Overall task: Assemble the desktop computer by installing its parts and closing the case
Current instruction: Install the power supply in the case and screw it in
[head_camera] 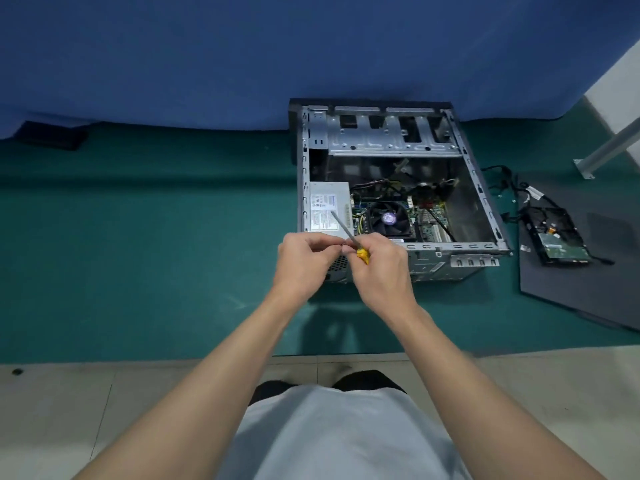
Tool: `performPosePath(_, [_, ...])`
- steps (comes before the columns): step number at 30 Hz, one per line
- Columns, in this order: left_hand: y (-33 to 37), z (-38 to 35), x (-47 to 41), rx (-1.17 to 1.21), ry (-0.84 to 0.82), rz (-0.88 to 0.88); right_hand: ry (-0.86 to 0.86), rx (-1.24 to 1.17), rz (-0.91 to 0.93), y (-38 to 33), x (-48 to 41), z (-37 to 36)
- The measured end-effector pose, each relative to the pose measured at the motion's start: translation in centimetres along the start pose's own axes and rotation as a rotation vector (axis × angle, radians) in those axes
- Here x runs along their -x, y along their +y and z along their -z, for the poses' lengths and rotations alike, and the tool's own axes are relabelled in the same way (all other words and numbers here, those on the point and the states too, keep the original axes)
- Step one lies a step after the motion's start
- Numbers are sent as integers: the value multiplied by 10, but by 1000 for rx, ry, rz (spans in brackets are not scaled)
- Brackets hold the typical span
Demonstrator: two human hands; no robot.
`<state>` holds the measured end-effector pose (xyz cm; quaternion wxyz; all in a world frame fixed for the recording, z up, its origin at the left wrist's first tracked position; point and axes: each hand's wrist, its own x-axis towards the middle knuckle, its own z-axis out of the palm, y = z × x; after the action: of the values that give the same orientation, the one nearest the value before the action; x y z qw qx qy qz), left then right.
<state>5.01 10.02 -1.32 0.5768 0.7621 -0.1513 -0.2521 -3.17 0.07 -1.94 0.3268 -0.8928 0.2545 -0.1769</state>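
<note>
An open desktop case (485, 209) lies on its side on the green mat, showing the power supply (327, 211), the CPU fan (389, 218) and the motherboard. In front of its near left corner my right hand (379, 268) grips a yellow-handled screwdriver (349, 239), shaft pointing up-left over the power supply. My left hand (304, 259) is curled, fingertips pinched at the shaft near the handle; what they hold is too small to tell. A hard drive (559, 237) with cables lies to the right on the dark side panel (581, 292).
Loose black cables (509, 181) trail between case and hard drive. A blue cloth wall (207, 57) backs the mat. A flat black object (52, 135) lies far left. A metal leg (602, 150) stands at the right. Tiled floor (104, 393) is under me.
</note>
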Motion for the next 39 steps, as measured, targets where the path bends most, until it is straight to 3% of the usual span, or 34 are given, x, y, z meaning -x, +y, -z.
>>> performPosePath(7, [-17, 4, 7, 125, 67, 58, 121, -89, 6, 1, 6, -19])
performPosePath(10, [-25, 1, 12, 411, 175, 209, 136, -120, 13, 3, 10, -27])
performPosePath(14, [-41, 4, 13, 562, 388, 406, 110, -55, 51, 4, 13, -40])
performPosePath(19, [-44, 8, 6, 653, 243, 572, 68, 11, 65, 0, 12, -57])
performPosePath(25, [-43, 13, 2, 702, 121, 580, 85, 134, 45, -1, 11, -67])
performPosePath(39, [-45, 12, -1, 673, 117, 532, 251, 112, 111, -5, 11, -70])
